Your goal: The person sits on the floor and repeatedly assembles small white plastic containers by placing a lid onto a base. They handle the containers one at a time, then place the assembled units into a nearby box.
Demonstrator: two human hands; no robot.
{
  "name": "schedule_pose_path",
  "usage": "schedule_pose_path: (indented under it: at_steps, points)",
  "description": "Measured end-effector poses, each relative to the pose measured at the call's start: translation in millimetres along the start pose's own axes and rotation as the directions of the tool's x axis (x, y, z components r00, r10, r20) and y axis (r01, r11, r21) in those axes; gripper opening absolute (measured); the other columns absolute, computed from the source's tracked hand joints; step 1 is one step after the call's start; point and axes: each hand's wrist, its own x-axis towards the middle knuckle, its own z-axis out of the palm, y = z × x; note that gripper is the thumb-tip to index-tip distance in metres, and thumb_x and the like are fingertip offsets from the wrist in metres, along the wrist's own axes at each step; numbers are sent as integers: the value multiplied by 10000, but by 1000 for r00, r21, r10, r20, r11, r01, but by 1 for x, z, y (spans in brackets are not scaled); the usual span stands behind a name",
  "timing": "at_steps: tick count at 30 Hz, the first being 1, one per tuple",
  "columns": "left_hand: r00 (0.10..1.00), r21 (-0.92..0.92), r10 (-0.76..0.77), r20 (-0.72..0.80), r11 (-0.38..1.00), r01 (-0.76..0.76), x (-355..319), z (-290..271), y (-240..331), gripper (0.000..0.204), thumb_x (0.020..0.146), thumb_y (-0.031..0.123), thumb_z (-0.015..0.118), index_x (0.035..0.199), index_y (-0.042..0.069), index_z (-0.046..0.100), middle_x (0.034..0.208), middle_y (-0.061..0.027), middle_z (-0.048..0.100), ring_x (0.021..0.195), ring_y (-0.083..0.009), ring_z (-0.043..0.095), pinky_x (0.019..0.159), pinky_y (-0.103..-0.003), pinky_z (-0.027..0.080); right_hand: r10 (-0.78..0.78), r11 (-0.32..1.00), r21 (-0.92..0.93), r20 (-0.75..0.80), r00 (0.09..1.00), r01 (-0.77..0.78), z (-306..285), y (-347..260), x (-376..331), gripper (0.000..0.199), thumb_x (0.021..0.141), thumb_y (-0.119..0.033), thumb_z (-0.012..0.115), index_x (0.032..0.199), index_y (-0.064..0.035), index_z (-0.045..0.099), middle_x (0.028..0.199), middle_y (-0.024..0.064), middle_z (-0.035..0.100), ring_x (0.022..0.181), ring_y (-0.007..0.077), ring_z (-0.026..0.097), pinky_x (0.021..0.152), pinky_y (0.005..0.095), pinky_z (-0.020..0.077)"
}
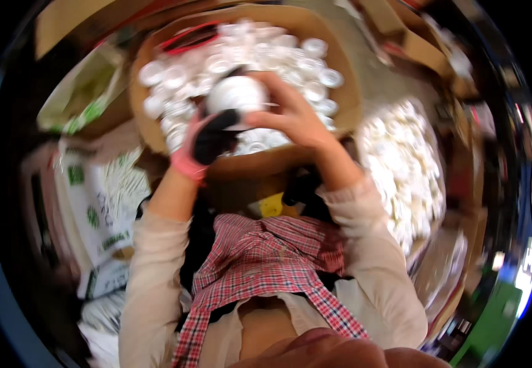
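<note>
Both of my hands are raised over the near half of a large cardboard box (349, 101), closed around a white rounded piece (236, 95), blurred by motion. It looks like plastic, perhaps several pieces nested together. My left hand (212, 136), in a black and pink glove, grips it from the left and below. My bare right hand (290, 110) holds its right side, with the thumb in front and fingers over the top. Many white round plastic pieces (260, 49) fill the box beneath. A red-rimmed dark oval object (190, 38) lies among them at the far left.
To the right stands a clear bag (404, 172) full of small white pieces. At left are a white bag with green print (97, 208), holding thin white pieces, and an open pale bag (85, 92). Cardboard boxes (395, 24) stand at the far right.
</note>
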Motion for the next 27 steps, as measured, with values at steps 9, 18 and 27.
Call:
schedule_pose_path:
  at_steps: [9, 18, 27]
  points:
    - [933, 405, 270, 240, 845, -349, 6, 55, 0, 651, 912, 377, 566, 1402, 16, 333, 1325, -95, 474, 1141, -214, 490, 978, -353, 396, -136, 989, 16, -341, 930, 150, -44, -1, -73, 691, 690, -235, 820, 1239, -34, 451, 1142, 75, 545, 1073, 186, 535, 903, 347, 461]
    - [968, 771, 3, 252, 603, -202, 31, 28, -61, 369, 927, 90, 504, 1280, -16, 484, 1265, -136, 543, 1163, -233, 508, 991, -320, 370, -71, 929, -110, -990, 122, -353, -217, 53, -397, 535, 761, -102, 756, 1211, -5, 482, 1014, 97, 630, 903, 170, 619, 767, 302, 522]
    - [960, 927, 61, 274, 250, -281, 26, 34, -95, 329, 932, 69, 512, 1248, -21, 499, 1153, -157, 588, 1056, -240, 564, 919, -323, 426, 51, 769, 211, -961, -270, -604, -280, 60, -625, 612, 647, -282, 841, 1120, 7, 582, 992, 112, 651, 912, 204, 625, 803, 322, 495]
